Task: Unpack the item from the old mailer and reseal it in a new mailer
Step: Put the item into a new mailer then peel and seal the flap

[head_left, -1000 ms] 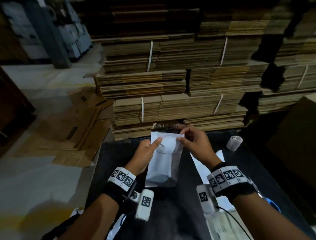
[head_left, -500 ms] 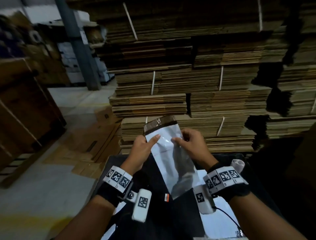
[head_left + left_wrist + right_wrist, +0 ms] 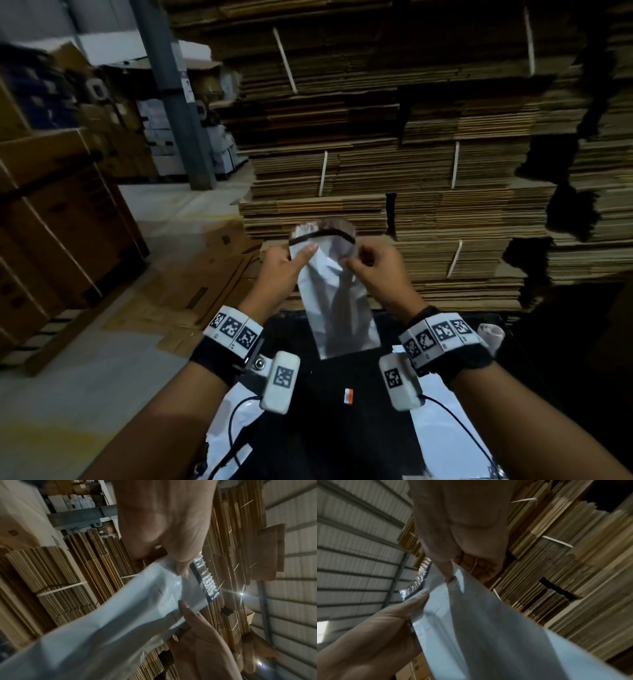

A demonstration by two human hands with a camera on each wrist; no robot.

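Observation:
I hold a white poly mailer (image 3: 337,308) upright above the black table (image 3: 363,445). Its flap with the dark adhesive strip (image 3: 322,229) stands at the top. My left hand (image 3: 301,255) pinches the upper left edge with the thumb on the front. At the upper right, my right hand (image 3: 352,261) pinches the front layer near the mouth. The left wrist view shows my left hand (image 3: 181,568) on the mailer (image 3: 120,615). The right wrist view shows my right hand (image 3: 448,578) nipping the mailer (image 3: 479,622). Whatever is inside is hidden.
A small orange and white piece (image 3: 348,395) lies on the table below the mailer. White mailers (image 3: 442,428) lie at the near right and left, with a tape roll (image 3: 490,334) at the right. Strapped cardboard stacks (image 3: 376,164) rise behind, and brown boxes (image 3: 51,222) stand left.
Both hands have lifted the mailer off the table until it hangs upright and higher. The small orange and white piece now shows on the table beneath it.

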